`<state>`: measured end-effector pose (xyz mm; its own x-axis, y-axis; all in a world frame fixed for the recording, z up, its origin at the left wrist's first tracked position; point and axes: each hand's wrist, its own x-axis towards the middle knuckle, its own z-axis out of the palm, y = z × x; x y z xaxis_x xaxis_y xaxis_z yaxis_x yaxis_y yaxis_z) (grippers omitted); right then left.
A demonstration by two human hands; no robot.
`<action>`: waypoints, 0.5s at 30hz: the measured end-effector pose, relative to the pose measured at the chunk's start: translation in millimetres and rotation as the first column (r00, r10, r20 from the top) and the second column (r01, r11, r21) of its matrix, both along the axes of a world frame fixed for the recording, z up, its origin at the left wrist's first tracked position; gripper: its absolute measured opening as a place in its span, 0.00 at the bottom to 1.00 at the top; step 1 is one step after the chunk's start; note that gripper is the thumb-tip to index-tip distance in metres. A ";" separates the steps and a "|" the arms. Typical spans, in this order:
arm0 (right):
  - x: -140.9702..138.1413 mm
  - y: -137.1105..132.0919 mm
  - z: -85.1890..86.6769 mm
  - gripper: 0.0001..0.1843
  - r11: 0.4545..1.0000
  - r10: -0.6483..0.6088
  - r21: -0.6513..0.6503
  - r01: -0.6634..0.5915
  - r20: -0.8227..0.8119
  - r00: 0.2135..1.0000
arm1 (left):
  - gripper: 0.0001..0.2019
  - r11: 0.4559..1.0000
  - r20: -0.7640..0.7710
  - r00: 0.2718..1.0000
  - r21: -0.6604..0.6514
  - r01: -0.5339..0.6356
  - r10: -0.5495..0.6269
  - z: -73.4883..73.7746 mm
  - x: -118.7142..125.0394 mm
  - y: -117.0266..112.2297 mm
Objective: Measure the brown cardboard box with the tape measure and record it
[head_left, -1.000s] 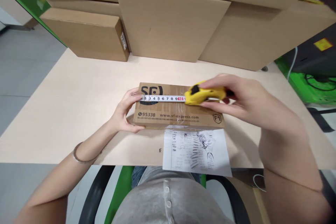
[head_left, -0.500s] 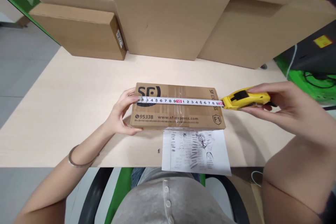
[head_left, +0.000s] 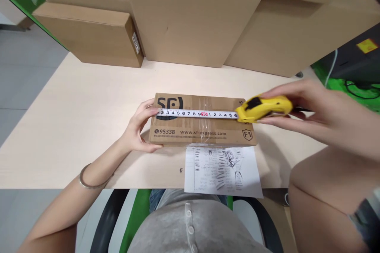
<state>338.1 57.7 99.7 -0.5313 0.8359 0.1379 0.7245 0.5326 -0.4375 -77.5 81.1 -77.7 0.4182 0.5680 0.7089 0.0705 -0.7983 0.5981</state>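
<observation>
A flat brown SF-printed cardboard box (head_left: 196,134) lies on the pale table (head_left: 74,118) in front of me. My left hand (head_left: 139,128) grips the box's left end and pins the tip of the white tape blade (head_left: 198,114) there. My right hand (head_left: 308,112) is closed round the yellow tape measure case (head_left: 263,108), held over the box's right end. The blade runs along the top of the box from left to right.
A printed sheet of paper (head_left: 222,170) lies at the table's front edge, just below the box. Several large cardboard boxes (head_left: 190,19) are stacked along the back. Green equipment and cables (head_left: 350,87) sit at the right. A chair shows under me.
The tape case was pulled right, past the box's right end, and has now come back left over that end, shortening the blade. My left hand stayed put.
</observation>
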 end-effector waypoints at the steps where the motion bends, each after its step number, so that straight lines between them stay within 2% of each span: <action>1: -15.4 5.7 3.1 0.24 0.998 0.055 0.007 -0.055 0.012 0.998 | 0.53 1.000 0.003 1.000 -0.005 -0.007 0.007 -2.5 -0.5 0.5; 3: -48.7 17.0 5.5 0.28 0.990 0.138 0.017 -0.138 0.039 0.990 | 0.55 1.000 0.004 1.000 0.003 -0.012 0.012 -8.1 -0.9 1.6; 6: -96.6 29.5 2.5 0.27 0.963 0.266 0.027 -0.268 0.061 0.962 | 0.64 1.000 0.031 0.999 -0.008 0.008 -0.008 -15.6 1.1 1.8; 10: -143.3 35.0 -4.9 0.25 0.931 0.356 0.052 -0.361 0.080 0.931 | 0.73 0.991 0.116 0.993 -0.130 0.009 0.006 -18.0 6.4 0.0; 12: -155.0 34.9 -6.9 0.25 0.926 0.367 0.063 -0.371 0.069 0.928 | 0.70 0.991 0.127 0.992 -0.135 0.003 0.014 -14.4 9.1 -0.4; 15: -154.9 34.2 -4.3 0.24 0.929 0.358 0.086 -0.359 0.026 0.933 | 0.57 0.994 0.134 0.991 -0.106 -0.009 0.023 -3.0 15.2 -2.0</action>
<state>183.1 91.9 95.4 -0.7951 0.5741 0.1956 0.4820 0.7939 -0.3708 -62.3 79.1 -80.7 0.3133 0.6483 0.6939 -0.0041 -0.7298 0.6837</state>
